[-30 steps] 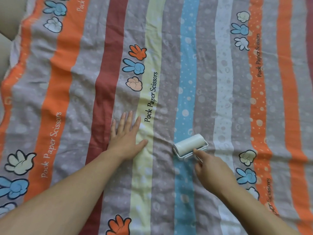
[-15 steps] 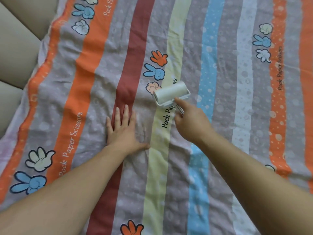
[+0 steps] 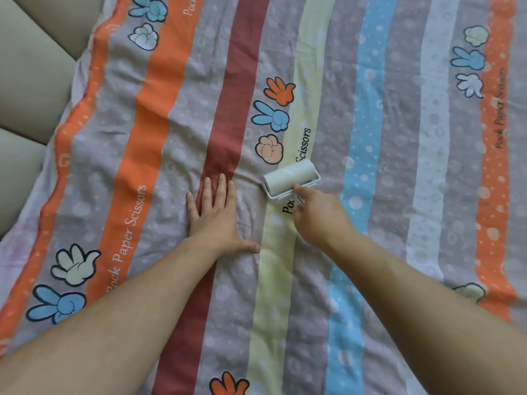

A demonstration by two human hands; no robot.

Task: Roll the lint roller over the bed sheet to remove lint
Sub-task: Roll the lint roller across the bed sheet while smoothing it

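As right hand (image 3: 320,222) holds it, white cylindrical lint roller (image 3: 288,177)

1. The bed sheet (image 3: 313,323) has lengthwise stripes of orange, dark red, pale yellow, sky blue and whitish, with lilac-grey bands between them; pale dots and bubbles speckle them.
2. The cartoon hands (image 3: 271,116) at mid-frame, outlined dark, are orange, blue and peach.
3. The lettering (image 3: 302,145) is black on yellow and white on orange.
4. The lint roller (image 3: 289,178) is white.
5. The padded panels (image 3: 28,81), upper left, are plain beige.

One lint roller (image 3: 289,178), one bed sheet (image 3: 399,195), two hands (image 3: 214,220) (image 3: 320,220).
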